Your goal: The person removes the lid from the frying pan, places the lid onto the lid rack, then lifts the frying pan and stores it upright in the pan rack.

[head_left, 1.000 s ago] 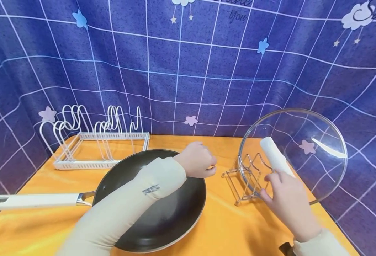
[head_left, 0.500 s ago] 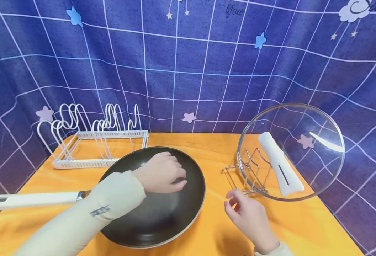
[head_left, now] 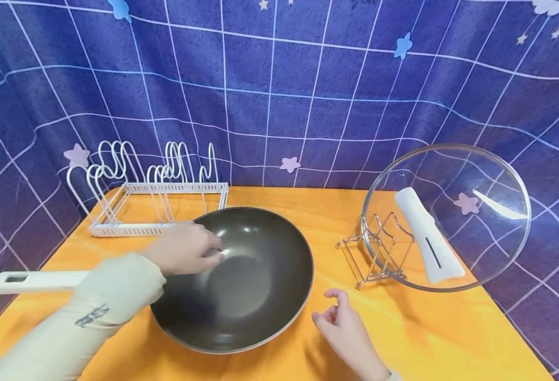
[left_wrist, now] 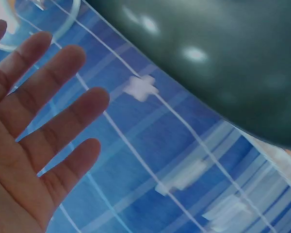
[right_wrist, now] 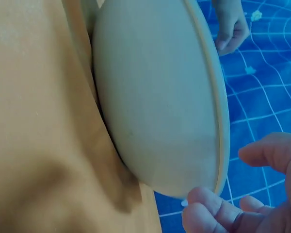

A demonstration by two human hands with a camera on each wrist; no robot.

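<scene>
A dark-lined frying pan point(head_left: 255, 286) with a white handle point(head_left: 36, 281) pointing left sits on the orange-covered table. My left hand point(head_left: 184, 247) hovers over the pan's left side, holding nothing; in the left wrist view its fingers point(left_wrist: 63, 111) are straight and spread. My right hand point(head_left: 346, 330) is just right of the pan, thumb and fingers apart with nothing between them. From the right wrist view, the pan's pale outside point(right_wrist: 160, 97) shows close to the right fingertips point(right_wrist: 203, 208). Whether they touch the rim I cannot tell.
A glass lid point(head_left: 488, 233) with a white grip point(head_left: 429, 235) stands tilted in a small wire rack point(head_left: 379, 248) at the right. Behind the pan on the left is a white dish rack point(head_left: 131, 229). A blue grid-patterned curtain point(head_left: 289, 121) hangs along the back.
My right hand has come away from the lid's grip, moving left and down to beside the pan. My left hand has drawn back leftward across the pan. Lid and rack stay put.
</scene>
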